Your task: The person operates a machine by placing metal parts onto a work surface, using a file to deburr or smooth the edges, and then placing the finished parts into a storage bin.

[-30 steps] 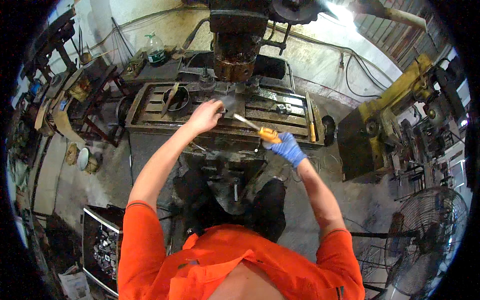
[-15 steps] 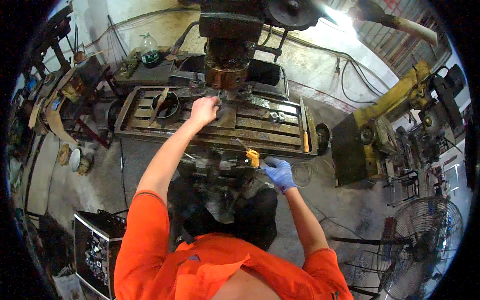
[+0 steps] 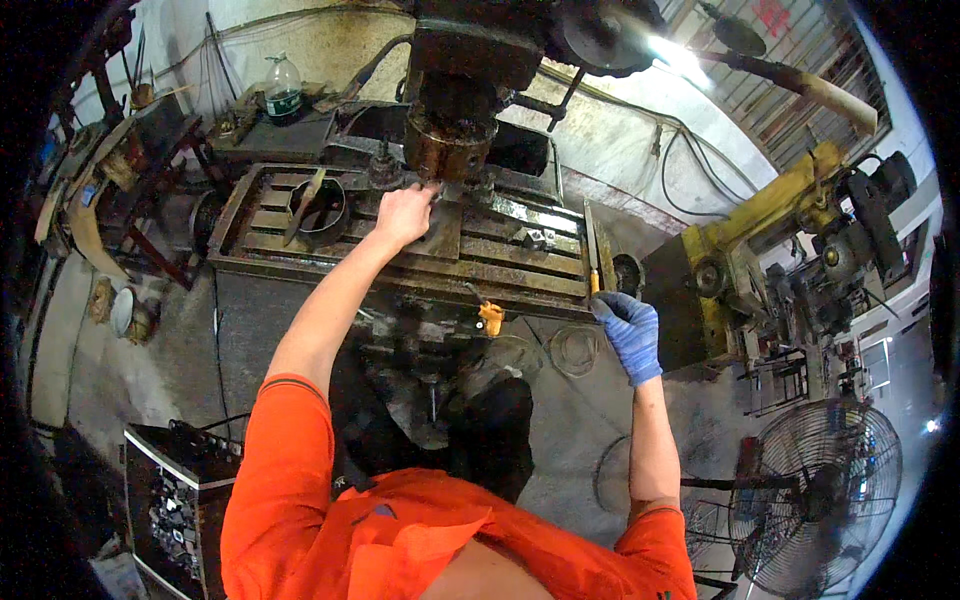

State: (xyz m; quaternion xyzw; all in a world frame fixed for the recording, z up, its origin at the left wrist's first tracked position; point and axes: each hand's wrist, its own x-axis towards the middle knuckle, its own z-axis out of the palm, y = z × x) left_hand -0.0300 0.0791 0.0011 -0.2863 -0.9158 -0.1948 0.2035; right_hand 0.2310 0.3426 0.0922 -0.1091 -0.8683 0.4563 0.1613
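My left grip [image 3: 403,216] is over the middle of the counter [image 3: 500,270], finger and thumb drawn close together right by the spindle [image 3: 450,150]; I cannot tell whether anything is pinched between them. My right grip [image 3: 630,335], in a blue glove, is at the near right corner with its fingers partly curled. It is right at the orange handle of the long tool [image 3: 595,282], which lies along the counter's right end, pointing far. I cannot tell whether my fingers have closed on that handle.

The spindle hangs low over the counter, blocking the space just beyond my left fingertips. Left of that grip sits a dark pail [image 3: 322,212] with a stick [image 3: 304,208] across its mouth. Small metal blocks [image 3: 538,238] lie right of the middle, between my two grips. The yellow tool [image 3: 490,318] rests at the counter's near side. A fan [image 3: 825,490] stands near right, and a box [image 3: 135,510] of metal pieces near left.

A second ago my right grip held the yellow tool over the counter; now it is well right of it. My left grip has moved closer to the spindle.
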